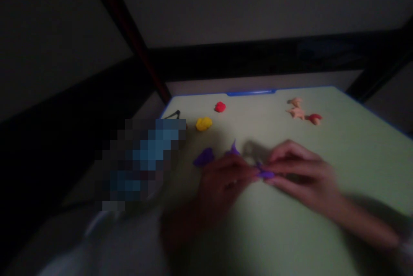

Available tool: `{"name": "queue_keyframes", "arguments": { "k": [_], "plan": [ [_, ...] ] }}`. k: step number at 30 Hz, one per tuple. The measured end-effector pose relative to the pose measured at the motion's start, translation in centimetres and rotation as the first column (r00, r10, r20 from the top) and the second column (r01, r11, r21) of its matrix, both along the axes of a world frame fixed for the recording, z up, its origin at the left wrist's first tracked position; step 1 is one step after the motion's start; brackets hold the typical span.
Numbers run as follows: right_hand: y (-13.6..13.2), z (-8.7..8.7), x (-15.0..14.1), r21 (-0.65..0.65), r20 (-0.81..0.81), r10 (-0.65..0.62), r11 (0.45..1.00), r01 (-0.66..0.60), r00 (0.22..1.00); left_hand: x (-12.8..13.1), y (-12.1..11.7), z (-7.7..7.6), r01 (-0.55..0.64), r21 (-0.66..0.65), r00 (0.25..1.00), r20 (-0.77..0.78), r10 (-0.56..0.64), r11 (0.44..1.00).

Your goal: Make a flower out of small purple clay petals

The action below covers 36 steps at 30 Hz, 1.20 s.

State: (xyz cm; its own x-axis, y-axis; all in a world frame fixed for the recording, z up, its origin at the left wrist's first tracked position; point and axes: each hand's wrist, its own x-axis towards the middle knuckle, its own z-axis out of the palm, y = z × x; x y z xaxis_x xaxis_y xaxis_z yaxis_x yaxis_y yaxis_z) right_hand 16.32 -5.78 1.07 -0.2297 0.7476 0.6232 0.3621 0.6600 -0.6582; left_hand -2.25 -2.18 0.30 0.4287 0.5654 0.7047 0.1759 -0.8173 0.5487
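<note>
Between the fingertips of both hands is a small piece of purple modelling clay (266,174). My left hand (222,181) pinches it from the left, and my right hand (300,172) pinches its right side with thumb and fingers. A larger purple clay lump (204,157) lies on the table just left of my left hand. Behind that hand's knuckles a pointed purple clay piece (234,148) sticks up, its lower part hidden. The picture is dim and a little blurred, so the exact shape of the held piece is unclear.
A yellow clay lump (204,123) and a red one (220,106) lie farther back on the pale table (348,151). At the back right are peach clay pieces (297,113) and a red-and-peach piece (315,119). A pixelated area (151,151) covers the table's left edge.
</note>
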Motion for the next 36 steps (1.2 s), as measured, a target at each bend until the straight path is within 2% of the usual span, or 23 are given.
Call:
{"name": "queue_keyframes", "arguments": {
  "k": [12, 14, 16, 20, 24, 28, 34, 36],
  "plan": [
    [-0.1, 0.1, -0.1, 0.003, 0.022, -0.026, 1.000, 0.026, 0.999, -0.1, -0.2, 0.2, -0.049, 0.025, 0.999, 0.007, 0.049, 0.998],
    [0.0, 0.1, -0.1, 0.007, 0.017, -0.037, 0.999, 0.037, 0.999, 0.0, -0.2, 0.2, -0.056, -0.035, 0.998, 0.031, 0.057, 0.998],
    [0.0, 0.1, -0.1, 0.017, 0.005, -0.047, 0.999, 0.047, 0.999, 0.1, -0.3, 0.2, -0.044, -0.164, 0.996, 0.064, 0.055, 0.986],
    [0.1, -0.1, -0.2, 0.015, -0.011, -0.048, 0.999, 0.048, 0.999, 0.5, -0.5, 0.2, 0.043, -0.447, 0.988, 0.152, 0.028, 0.893],
    [0.1, -0.4, -0.2, 0.005, -0.010, -0.048, 0.999, 0.048, 0.999, 0.9, -0.7, -0.1, 0.086, -0.601, 0.986, 0.165, 0.019, 0.795],
    [0.1, -0.4, -0.2, 0.012, -0.025, -0.043, 0.999, 0.044, 0.999, 1.2, -0.9, -0.1, 0.101, -0.682, 0.986, 0.165, 0.018, 0.725],
    [0.2, -0.4, -0.2, -0.010, -0.026, -0.040, 0.999, 0.039, 0.999, 1.2, -1.0, -0.1, 0.088, -0.717, 0.983, 0.175, 0.057, 0.692],
    [0.3, -0.5, -0.2, -0.007, -0.037, -0.034, 0.999, 0.033, 0.999, 1.2, -0.9, -0.2, 0.106, -0.748, 0.979, 0.192, 0.061, 0.655]
  ]
}}
